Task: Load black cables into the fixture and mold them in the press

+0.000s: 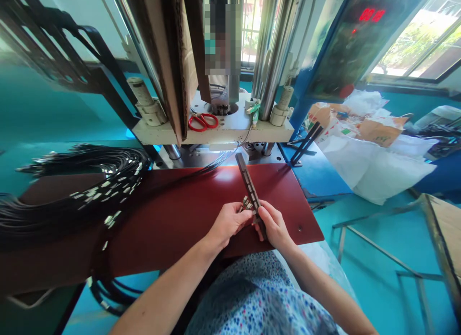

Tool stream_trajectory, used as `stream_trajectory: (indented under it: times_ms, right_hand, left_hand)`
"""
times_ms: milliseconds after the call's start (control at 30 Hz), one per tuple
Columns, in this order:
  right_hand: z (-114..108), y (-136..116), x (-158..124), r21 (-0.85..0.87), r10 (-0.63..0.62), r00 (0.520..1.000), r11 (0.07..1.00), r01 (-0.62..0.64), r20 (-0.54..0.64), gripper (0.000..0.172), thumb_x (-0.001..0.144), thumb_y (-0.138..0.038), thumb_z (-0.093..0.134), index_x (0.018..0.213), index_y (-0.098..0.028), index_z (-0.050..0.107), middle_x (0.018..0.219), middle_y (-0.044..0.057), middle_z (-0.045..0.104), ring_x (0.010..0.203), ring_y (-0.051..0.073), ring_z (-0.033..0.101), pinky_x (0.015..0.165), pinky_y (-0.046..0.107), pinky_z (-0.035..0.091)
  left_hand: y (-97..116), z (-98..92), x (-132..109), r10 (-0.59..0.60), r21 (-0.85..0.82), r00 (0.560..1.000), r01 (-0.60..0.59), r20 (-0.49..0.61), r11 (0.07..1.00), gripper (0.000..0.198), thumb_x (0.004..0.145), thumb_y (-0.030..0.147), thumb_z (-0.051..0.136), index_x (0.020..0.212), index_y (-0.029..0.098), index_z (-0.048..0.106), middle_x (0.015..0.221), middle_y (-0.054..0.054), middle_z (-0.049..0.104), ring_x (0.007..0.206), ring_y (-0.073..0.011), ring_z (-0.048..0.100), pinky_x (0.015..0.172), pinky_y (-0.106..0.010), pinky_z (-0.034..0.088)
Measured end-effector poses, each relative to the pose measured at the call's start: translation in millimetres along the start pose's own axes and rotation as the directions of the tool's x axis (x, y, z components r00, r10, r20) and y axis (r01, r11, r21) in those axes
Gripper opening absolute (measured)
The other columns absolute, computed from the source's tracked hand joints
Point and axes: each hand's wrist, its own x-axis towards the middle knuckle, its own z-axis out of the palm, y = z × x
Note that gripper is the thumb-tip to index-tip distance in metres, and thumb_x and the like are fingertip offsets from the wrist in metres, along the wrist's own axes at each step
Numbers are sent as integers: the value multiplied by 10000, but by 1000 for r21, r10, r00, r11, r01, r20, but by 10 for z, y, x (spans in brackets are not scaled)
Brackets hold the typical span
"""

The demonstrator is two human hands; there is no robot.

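My right hand [274,223] is closed around the lower end of a dark, narrow slotted metal bar [249,185], which tilts up and away over the board. Pale pieces show in a row of slots along it. My left hand [229,223] pinches a few small metal connectors [246,203] right beside the bar's left edge. Its fingertips meet the bar near my right thumb. What lies inside the left palm is hidden, and I cannot make out whether cables run from these connectors.
A thick bundle of black cables [122,169] with light tags covers the left of the red-brown board [173,222]. Behind stands a press with a pale plate [230,131], red-handled scissors [203,122] on it. White bags [374,152] sit at right, near a metal frame [382,251].
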Motion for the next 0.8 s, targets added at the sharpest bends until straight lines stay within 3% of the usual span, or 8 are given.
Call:
stream_trajectory:
  times_ms: [133, 233, 367, 467, 567, 800]
  right_hand:
    - [5, 20, 17, -120, -37, 999, 992, 38, 8, 389, 871, -466, 419, 1085, -162, 534, 490, -70, 477, 307, 66, 406, 291, 160, 308]
    - [3, 30, 26, -187, -63, 997, 980, 69, 37, 386, 881, -463, 406, 1088, -163, 531, 497, -70, 474, 311, 64, 409, 297, 160, 313]
    - [4, 31, 15, -108, -40, 999, 993, 40, 5, 368, 871, -461, 432, 1058, -161, 531, 493, -67, 486, 305, 65, 404, 286, 159, 304]
    - [3, 31, 4, -27, -24, 999, 999, 23, -27, 353, 864, -457, 448, 1043, -162, 521, 496, -69, 486, 302, 64, 397, 276, 156, 298]
    - [-7, 38, 2, -5, -20, 999, 1000, 20, -33, 337, 861, -456, 454, 1022, -166, 518, 501, -68, 490, 300, 63, 396, 273, 156, 297]
    - [-18, 29, -2, 11, 4, 1000, 1000, -4, 7, 357, 855, -465, 457, 1040, -165, 513, 497, -65, 498, 300, 64, 394, 274, 155, 297]
  left_hand:
    - [-18, 34, 2, 85, 67, 992, -79, -95, 995, 185, 665, 282, 558, 573, 144, 476, 456, 71, 378, 402, -39, 288, 397, -183, 206]
    - [-26, 25, -13, 119, 85, 987, -110, -108, 990, 170, 673, 276, 561, 595, 138, 498, 483, 64, 401, 430, -47, 324, 419, -184, 233]
    - [-8, -41, -47, 117, -6, 991, -118, -65, 993, 195, 689, 323, 581, 734, 142, 524, 547, 61, 453, 448, -53, 368, 424, -182, 288]
    - [-6, -89, -46, 147, -46, 978, -155, -145, 987, 214, 695, 330, 586, 774, 152, 496, 573, 57, 476, 468, -55, 407, 429, -170, 321]
    - [-11, -107, -32, 115, -38, 971, -125, -210, 991, 237, 696, 343, 580, 800, 171, 454, 517, 70, 477, 398, -49, 377, 373, -158, 270]
    - [49, -139, -34, 53, -35, 998, -54, -40, 998, 276, 680, 369, 595, 617, 155, 432, 470, 64, 442, 351, -23, 318, 338, -153, 191]
